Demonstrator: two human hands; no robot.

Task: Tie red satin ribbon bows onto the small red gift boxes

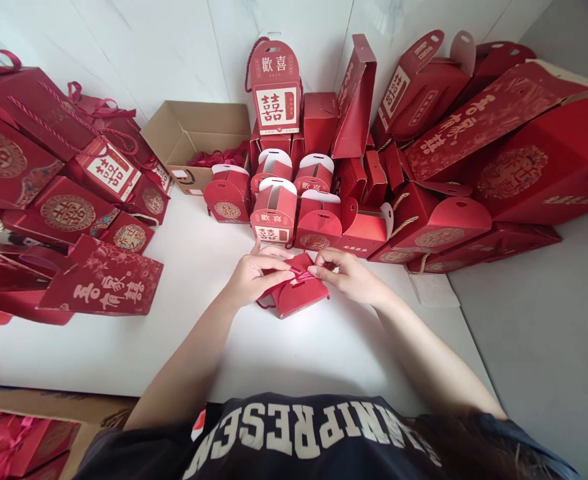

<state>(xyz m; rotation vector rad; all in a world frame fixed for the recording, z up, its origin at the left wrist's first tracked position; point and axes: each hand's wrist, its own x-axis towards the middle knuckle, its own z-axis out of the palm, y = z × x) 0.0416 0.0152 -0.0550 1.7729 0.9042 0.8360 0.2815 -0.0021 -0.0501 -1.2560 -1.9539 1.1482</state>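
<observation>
A small red gift box [299, 301] sits on the white table in front of me, with a pink ribbon [304, 275] across its top. From the left, my left hand [254, 275] reaches over the box, its thumb and fingers pinching at the ribbon by the top flaps. My right hand [347, 272] is closed on the ribbon's other side, thumb against bent index finger. A dark red cord shows at the box's lower left. The fingers partly hide the ribbon's middle.
Behind my hands stand several small red gift boxes [273, 212]. Larger red boxes [534, 167] are stacked on the right, with red bags and boxes [69, 207] on the left. An open cardboard box [194, 127] holds dark pink ribbons. Another carton [89, 407] lies lower left.
</observation>
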